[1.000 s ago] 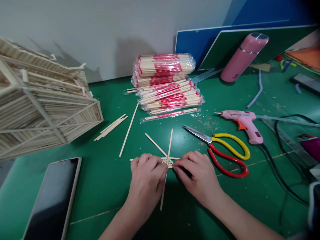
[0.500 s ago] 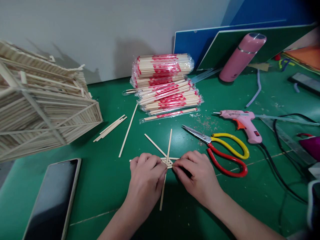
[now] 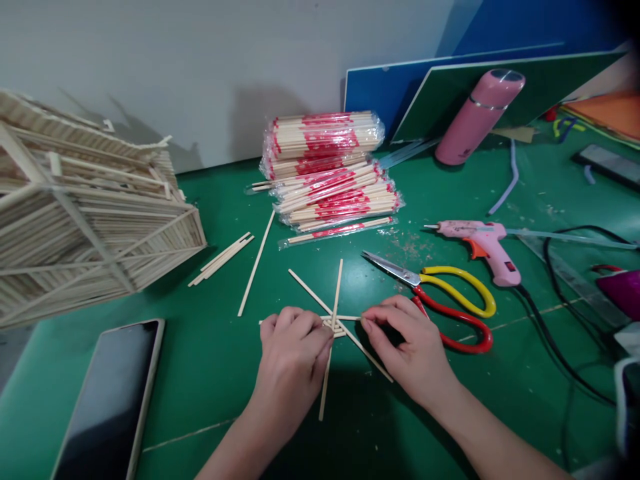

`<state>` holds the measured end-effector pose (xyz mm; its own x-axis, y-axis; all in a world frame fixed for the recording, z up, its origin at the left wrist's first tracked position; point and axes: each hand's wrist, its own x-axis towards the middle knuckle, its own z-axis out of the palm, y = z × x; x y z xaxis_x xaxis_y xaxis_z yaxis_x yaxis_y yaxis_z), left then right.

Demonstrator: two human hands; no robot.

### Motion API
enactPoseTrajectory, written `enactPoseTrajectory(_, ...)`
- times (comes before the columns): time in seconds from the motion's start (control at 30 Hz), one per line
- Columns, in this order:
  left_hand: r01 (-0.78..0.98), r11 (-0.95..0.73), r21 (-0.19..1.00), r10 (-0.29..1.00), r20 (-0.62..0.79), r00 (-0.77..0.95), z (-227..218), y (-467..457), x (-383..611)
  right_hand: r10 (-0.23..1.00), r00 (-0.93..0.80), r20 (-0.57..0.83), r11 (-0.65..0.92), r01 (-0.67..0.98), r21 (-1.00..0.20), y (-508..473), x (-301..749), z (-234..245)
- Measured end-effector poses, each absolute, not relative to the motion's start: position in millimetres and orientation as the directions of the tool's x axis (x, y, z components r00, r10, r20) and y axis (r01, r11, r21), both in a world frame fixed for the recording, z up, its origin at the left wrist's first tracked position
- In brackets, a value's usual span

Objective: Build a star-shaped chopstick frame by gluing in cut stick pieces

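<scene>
Several thin wooden sticks lie crossed in a star shape on the green table. My left hand rests curled over the crossing point, its fingers pressing the sticks down. My right hand hovers just to the right of the crossing, thumb and fingers pinched together near the end of the horizontal stick; what it grips is too small to make out. One long diagonal stick runs under and past my right hand.
Yellow-and-red scissors lie right of my right hand, a pink glue gun beyond them. Wrapped chopstick bundles sit at the back, a stick-built model at left, a phone at front left, loose sticks between.
My right hand has drawn away to the right from the crossing, uncovering the lower end of the diagonal stick. My left hand stays put on the sticks.
</scene>
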<state>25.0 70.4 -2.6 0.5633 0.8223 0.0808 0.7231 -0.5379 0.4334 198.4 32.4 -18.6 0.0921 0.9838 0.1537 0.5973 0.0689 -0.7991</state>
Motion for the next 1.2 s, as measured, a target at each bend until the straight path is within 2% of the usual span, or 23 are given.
enactPoseTrajectory(0.2,0.725,-0.541,0.426,0.819,0.073,0.569,-3,69,27,0.978,0.104,0.183,0.089,0.582,-0.808,33,198,-18)
enactPoseTrajectory(0.37,0.714,-0.538,0.447,0.830,0.134,0.542,4,68,19,0.963,0.147,0.226,0.106,0.566,-0.818,32,203,-12)
enactPoseTrajectory(0.43,0.692,-0.491,0.529,0.860,0.169,0.481,11,67,10,0.945,0.193,0.263,0.099,0.597,-0.796,33,210,-7)
enactPoseTrajectory(0.53,0.566,-0.265,0.780,0.940,0.078,0.333,22,64,-4,0.903,0.285,0.323,0.031,0.705,-0.708,32,231,-3)
enactPoseTrajectory(0.6,0.368,-0.077,0.927,0.973,-0.012,0.232,27,58,-7,0.886,0.327,0.329,-0.056,0.779,-0.624,28,248,-3)
enactPoseTrajectory(0.67,0.141,0.082,0.987,0.979,-0.106,0.176,28,51,-5,0.901,0.342,0.269,-0.156,0.831,-0.534,22,264,-8)
enactPoseTrajectory(0.77,-0.088,0.292,0.952,0.950,-0.278,0.142,24,40,7,0.929,0.337,0.150,-0.259,0.885,-0.386,14,282,-17)
enactPoseTrajectory(0.87,-0.273,0.449,0.851,0.894,-0.424,0.146,20,30,19,0.941,0.313,0.125,-0.257,0.906,-0.337,13,291,-22)
enactPoseTrajectory(1.07,-0.462,0.505,0.729,0.862,-0.453,0.227,27,15,30,0.971,0.221,0.088,-0.189,0.942,-0.278,30,298,-20)
enactPoseTrajectory(1.2,-0.544,0.495,0.677,0.864,-0.452,0.224,32,7,31,0.967,0.222,0.123,-0.178,0.939,-0.296,33,299,-20)
